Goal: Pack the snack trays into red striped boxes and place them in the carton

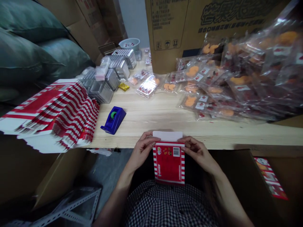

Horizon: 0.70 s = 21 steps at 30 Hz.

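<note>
A red cardboard box [168,168] with striped white edges and a barcode is held upright in front of my body, at the table's front edge. Its white top flap [167,136] stands up. My left hand [144,148] pinches the upper left corner between thumb and fingers. On the other side, my right hand [196,150] grips the upper right corner the same way. Whether anything is inside the box cannot be seen.
A pile of flat red-striped boxes [59,110] and a blue tape dispenser [114,120] lie left. Clear plastic cases [101,90] stand behind them. Clear bags with orange pieces [213,90] heap up right, before a large carton [170,31]. One printed box [271,178] sits low right.
</note>
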Each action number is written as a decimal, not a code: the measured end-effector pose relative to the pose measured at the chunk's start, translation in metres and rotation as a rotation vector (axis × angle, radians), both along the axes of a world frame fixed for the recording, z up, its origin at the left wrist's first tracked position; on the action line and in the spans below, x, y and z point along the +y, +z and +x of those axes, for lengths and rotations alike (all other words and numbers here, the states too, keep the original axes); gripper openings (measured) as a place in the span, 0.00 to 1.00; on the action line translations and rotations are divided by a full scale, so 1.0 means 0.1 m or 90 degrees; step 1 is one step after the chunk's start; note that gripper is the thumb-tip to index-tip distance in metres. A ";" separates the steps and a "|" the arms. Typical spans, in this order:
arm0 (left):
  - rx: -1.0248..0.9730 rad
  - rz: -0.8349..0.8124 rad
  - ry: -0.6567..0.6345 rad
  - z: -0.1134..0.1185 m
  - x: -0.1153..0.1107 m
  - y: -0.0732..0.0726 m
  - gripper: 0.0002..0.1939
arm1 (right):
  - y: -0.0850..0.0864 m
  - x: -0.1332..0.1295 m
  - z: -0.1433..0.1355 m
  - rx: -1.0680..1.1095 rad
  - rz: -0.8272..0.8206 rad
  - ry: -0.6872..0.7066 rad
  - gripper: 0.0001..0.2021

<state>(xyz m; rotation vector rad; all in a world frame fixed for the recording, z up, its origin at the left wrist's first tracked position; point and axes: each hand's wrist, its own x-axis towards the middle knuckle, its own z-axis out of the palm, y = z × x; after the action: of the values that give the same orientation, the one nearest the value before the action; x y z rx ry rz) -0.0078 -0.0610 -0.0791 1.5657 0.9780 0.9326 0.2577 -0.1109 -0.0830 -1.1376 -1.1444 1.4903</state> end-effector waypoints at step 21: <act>-0.134 -0.143 0.056 -0.01 0.07 -0.05 0.15 | 0.02 0.08 -0.08 -0.044 0.038 -0.099 0.28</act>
<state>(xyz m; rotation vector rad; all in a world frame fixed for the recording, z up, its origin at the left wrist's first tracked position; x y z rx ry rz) -0.0089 -0.0539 -0.0839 1.2199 0.9709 0.9893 0.2501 -0.1033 -0.0812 -1.2158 -1.1132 1.2993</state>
